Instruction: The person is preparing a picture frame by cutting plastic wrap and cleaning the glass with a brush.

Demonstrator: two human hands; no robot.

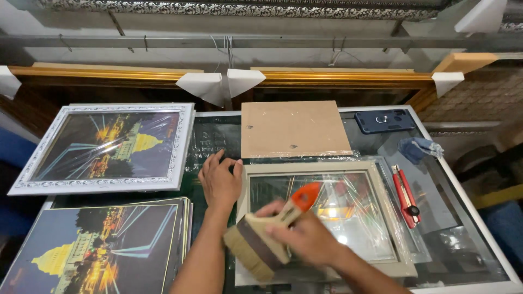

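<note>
Brushing: you swept a wide paintbrush [267, 239] across the near-left corner of a pale picture frame [381, 218], a dusting pass by the look of it.
Right hand [308, 237]: your fingers were closed around the brush's wooden handle, its orange tip pointing to the far right.
Left hand [220, 182]: you laid it flat, fingers spread, on the frame's far-left corner, bracing it.
Frame: cream moulding, rectangular, glossy glass under crinkled clear film, sitting centre-near on the glass-topped table [468, 212].
Next move: judged from here, it called for light, even strokes toward the right edge while your left hand held firm.
Backing board [293, 128]: plain brown fibreboard, matte, just beyond the frame.
Left side: a finished silver ornate frame [101, 188] lay far; a stack of glossy night-scene prints [103, 245] lay near.
Right side: a red utility knife [406, 196], a blue cloth [418, 147] and a dark phone [384, 121].
</note>
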